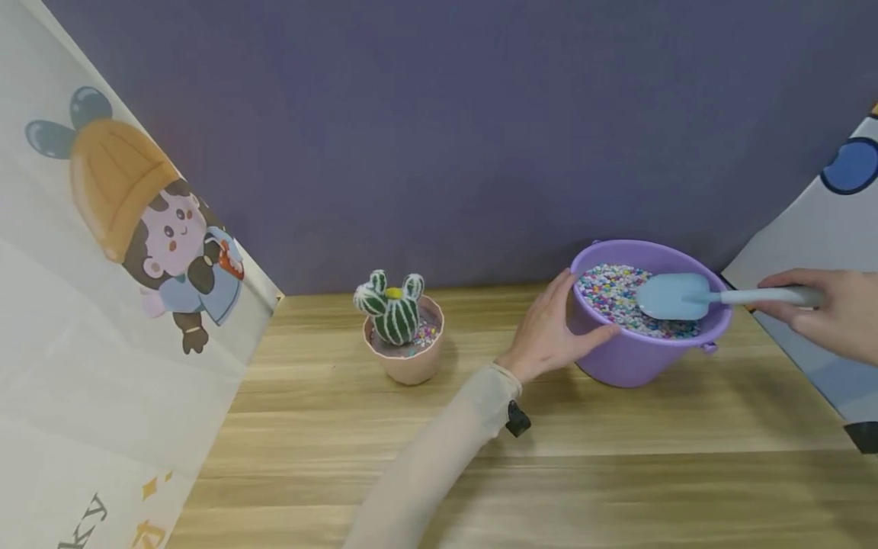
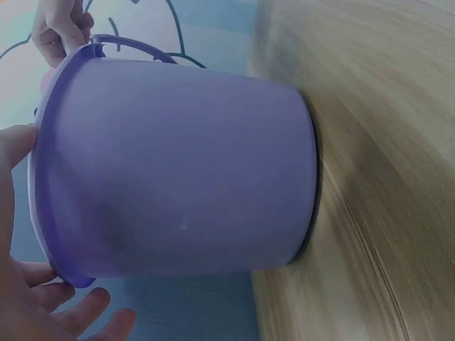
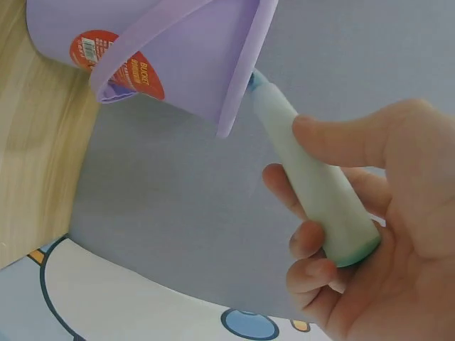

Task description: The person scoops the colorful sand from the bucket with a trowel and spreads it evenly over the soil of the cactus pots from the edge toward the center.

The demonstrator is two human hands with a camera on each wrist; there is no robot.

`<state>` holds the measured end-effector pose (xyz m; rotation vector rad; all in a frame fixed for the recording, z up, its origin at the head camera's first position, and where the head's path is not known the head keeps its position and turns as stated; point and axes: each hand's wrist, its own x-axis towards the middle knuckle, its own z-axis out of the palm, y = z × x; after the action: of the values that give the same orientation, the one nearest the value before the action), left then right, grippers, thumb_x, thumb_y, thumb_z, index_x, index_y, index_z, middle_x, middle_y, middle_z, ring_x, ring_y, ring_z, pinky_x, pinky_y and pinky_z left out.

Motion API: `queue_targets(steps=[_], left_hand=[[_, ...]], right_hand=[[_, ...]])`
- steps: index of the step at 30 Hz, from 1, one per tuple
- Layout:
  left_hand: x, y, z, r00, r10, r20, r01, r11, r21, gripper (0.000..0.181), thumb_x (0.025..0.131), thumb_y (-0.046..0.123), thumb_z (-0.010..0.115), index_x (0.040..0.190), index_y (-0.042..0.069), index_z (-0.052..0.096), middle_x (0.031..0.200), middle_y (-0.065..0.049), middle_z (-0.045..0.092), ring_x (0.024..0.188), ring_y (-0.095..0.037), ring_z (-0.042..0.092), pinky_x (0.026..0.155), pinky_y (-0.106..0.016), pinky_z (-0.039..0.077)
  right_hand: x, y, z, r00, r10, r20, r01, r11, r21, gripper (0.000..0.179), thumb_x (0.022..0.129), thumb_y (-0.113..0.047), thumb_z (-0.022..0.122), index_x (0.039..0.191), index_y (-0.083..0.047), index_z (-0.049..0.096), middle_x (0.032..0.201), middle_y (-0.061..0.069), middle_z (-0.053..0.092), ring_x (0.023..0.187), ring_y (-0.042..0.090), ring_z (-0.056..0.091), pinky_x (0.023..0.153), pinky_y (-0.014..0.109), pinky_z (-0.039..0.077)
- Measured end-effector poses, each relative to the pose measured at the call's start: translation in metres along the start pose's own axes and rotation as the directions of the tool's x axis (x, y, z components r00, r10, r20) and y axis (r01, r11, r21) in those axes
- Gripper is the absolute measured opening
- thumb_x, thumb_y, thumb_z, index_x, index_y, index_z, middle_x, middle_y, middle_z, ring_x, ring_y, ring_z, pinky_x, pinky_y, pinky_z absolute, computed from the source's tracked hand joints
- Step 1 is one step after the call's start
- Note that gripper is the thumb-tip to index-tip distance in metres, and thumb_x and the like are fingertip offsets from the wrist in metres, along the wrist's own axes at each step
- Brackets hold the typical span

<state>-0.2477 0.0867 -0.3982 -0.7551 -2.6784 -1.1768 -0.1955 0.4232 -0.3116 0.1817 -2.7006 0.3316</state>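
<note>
In the head view a purple bucket (image 1: pixel 638 358) stands upright on the wooden surface, holding many small multicoloured beads (image 1: pixel 610 297). My left hand (image 1: pixel 549 335) rests against its left side, thumb stretched along the near rim. The left wrist view shows the fingers (image 2: pixel 89 309) extended, some apart from the wall. At the far right my right hand (image 1: pixel 833 305) grips a light-blue scoop by its pale handle (image 3: pixel 313 177), fingers curled round it. The scoop's blade (image 1: pixel 675 297) lies over the beads inside the bucket; whether it bears any is unclear.
Left of the bucket stands a pink pot (image 1: pixel 411 370) with a knitted green cactus (image 1: pixel 396 320) and some beads at its base. A dark wall (image 1: pixel 439 152) rises behind. White panels with cartoon prints flank both sides. The bucket's handle (image 3: pixel 142 42) hangs down its side.
</note>
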Motion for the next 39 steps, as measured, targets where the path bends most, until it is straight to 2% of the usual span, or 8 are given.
queue_targets(steps=[3,7,13,24,26,33,36,39], left_hand=[[-0.001,0.001,-0.001,1.0,-0.015,0.014,0.015,1.0,-0.002,0.105,0.091,0.072,0.069,0.171,0.022,0.023,0.179,0.005,0.021,0.162,-0.019,0.031,0.131,-0.047,0.031],[0.0,0.002,-0.001,1.0,-0.021,0.022,0.02,1.0,0.005,0.105,0.091,0.072,0.068,0.171,0.024,0.022,0.179,0.005,0.022,0.162,-0.019,0.032,0.131,-0.047,0.031],[-0.001,0.002,0.001,1.0,-0.008,0.016,0.008,1.0,0.007,0.104,0.091,0.07,0.07,0.171,0.024,0.023,0.178,0.004,0.024,0.161,-0.019,0.032,0.132,-0.047,0.03],[-0.004,0.0,0.003,0.999,-0.048,0.02,0.049,0.998,-0.034,0.104,0.09,0.071,0.07,0.171,0.027,0.022,0.179,0.008,0.019,0.16,-0.026,0.036,0.125,-0.053,0.039],[-0.003,0.001,0.003,0.999,-0.035,0.021,0.036,0.999,-0.03,0.104,0.091,0.072,0.07,0.171,0.027,0.022,0.179,0.007,0.02,0.16,-0.024,0.035,0.126,-0.053,0.039],[-0.004,0.002,0.003,0.999,-0.036,0.03,0.036,0.999,-0.022,0.104,0.091,0.072,0.069,0.171,0.026,0.022,0.179,0.006,0.021,0.161,-0.022,0.034,0.127,-0.05,0.037],[-0.004,0.0,0.003,0.999,-0.041,0.02,0.042,0.999,-0.023,0.104,0.091,0.071,0.07,0.171,0.026,0.022,0.179,0.007,0.02,0.16,-0.024,0.035,0.127,-0.051,0.038],[-0.004,-0.001,0.001,0.999,-0.038,0.009,0.038,0.999,-0.033,0.104,0.091,0.071,0.07,0.171,0.027,0.022,0.179,0.008,0.019,0.16,-0.026,0.036,0.126,-0.052,0.039]], right_hand=[[0.003,-0.003,-0.003,0.998,-0.001,0.06,0.004,0.998,-0.062,0.035,0.088,-0.014,0.078,0.11,0.012,0.072,0.065,0.019,0.066,0.055,0.021,0.04,0.05,0.03,0.03],[0.007,-0.008,-0.004,0.989,-0.01,0.15,0.029,0.992,-0.125,0.041,0.092,-0.025,0.075,0.115,0.01,0.073,0.063,0.011,0.062,0.057,0.022,0.042,0.051,0.032,0.034],[0.015,-0.021,0.01,0.977,-0.025,0.21,0.038,0.998,-0.059,0.047,0.095,-0.03,0.075,0.117,0.012,0.073,0.063,0.005,0.061,0.058,0.021,0.044,0.051,0.031,0.036],[0.018,-0.036,0.039,0.976,-0.028,0.214,-0.004,0.989,0.145,0.04,0.1,-0.029,0.072,0.121,0.005,0.075,0.056,0.0,0.053,0.052,0.014,0.036,0.052,0.029,0.029],[0.017,-0.034,0.039,0.976,-0.015,0.219,-0.018,0.989,0.149,0.041,0.101,-0.03,0.072,0.122,0.005,0.074,0.061,0.001,0.058,0.054,0.014,0.037,0.053,0.029,0.03],[0.013,-0.025,0.03,0.975,0.03,0.221,-0.054,0.993,0.105,0.048,0.101,-0.033,0.071,0.124,0.01,0.071,0.061,0.001,0.053,0.053,0.014,0.034,0.053,0.03,0.029],[0.013,-0.023,0.027,0.98,0.023,0.199,-0.043,0.994,0.096,0.047,0.101,-0.032,0.071,0.122,0.011,0.072,0.064,0.003,0.061,0.055,0.016,0.038,0.053,0.029,0.03],[0.013,-0.02,0.026,0.983,0.034,0.182,-0.053,0.994,0.098,0.046,0.101,-0.031,0.072,0.12,0.011,0.072,0.072,0.014,0.07,0.059,0.019,0.044,0.053,0.029,0.032]])
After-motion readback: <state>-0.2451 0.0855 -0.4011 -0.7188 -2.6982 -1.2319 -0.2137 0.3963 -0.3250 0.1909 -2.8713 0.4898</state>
